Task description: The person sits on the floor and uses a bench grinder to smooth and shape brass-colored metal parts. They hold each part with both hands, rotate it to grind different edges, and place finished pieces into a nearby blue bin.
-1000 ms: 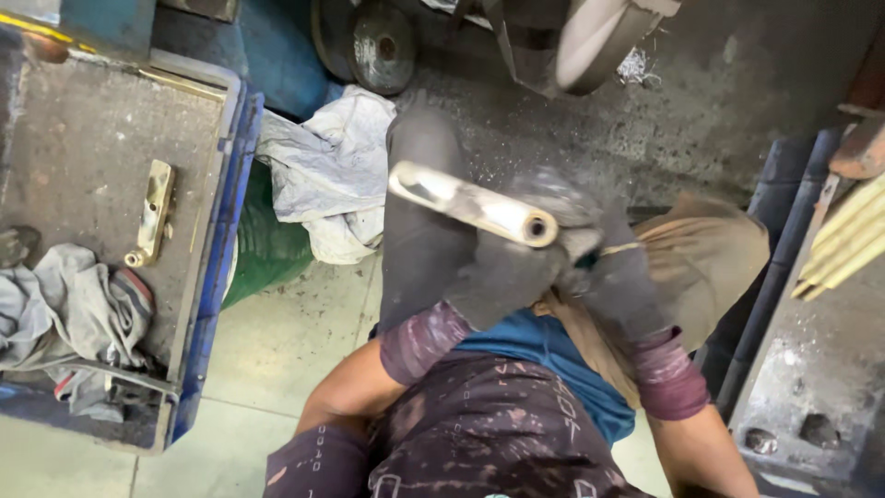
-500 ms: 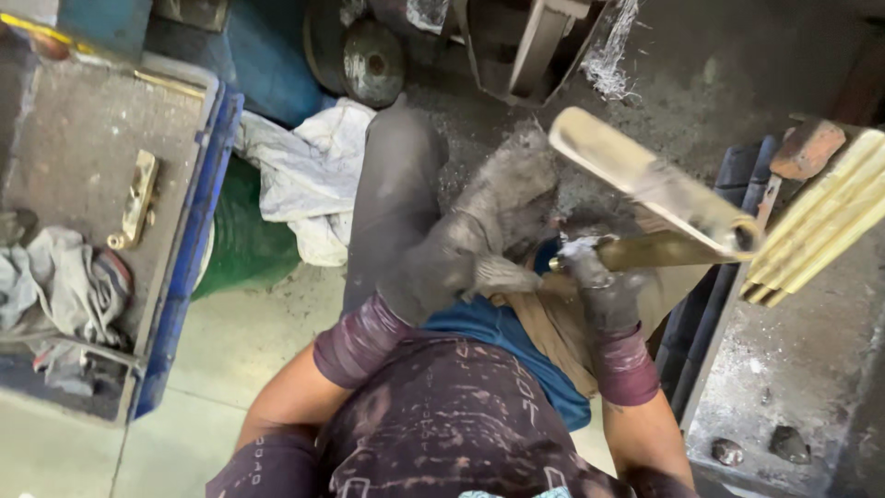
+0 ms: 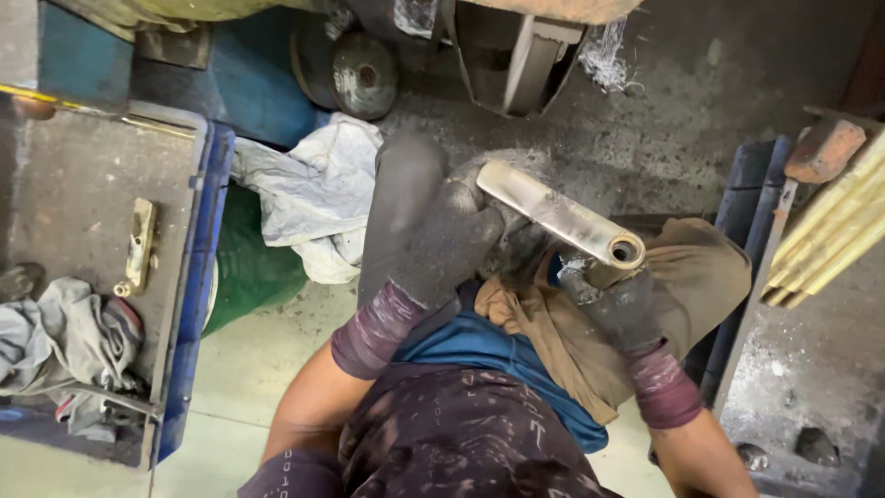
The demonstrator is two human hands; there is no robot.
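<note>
At the far left a blue tray (image 3: 195, 304) holds a small brass piece (image 3: 138, 247) and a crumpled grey rag (image 3: 55, 346). Just right of the tray a white cloth (image 3: 309, 198) lies over something green (image 3: 249, 267) on the floor. Above them a dark round disc (image 3: 361, 74) leans by the base of a machine (image 3: 516, 46), with pale shavings (image 3: 610, 57) scattered on the gritty floor. A brown cloth (image 3: 636, 304) covers the lap, and at the far right brass strips (image 3: 830, 235) lie stacked beside a reddish block (image 3: 823, 150).

Half a second ago the metal bar (image 3: 558, 214) pointed up and right toward the strips; it now lies lower, across the lap, its holed end toward the right hand.

The left hand (image 3: 442, 244), in a dusty dark glove, curls around the bar's upper left end, fingers closed on it. The right hand (image 3: 613, 309), also gloved, sits under the holed end and clasps it from below, wrist bent upward.
</note>
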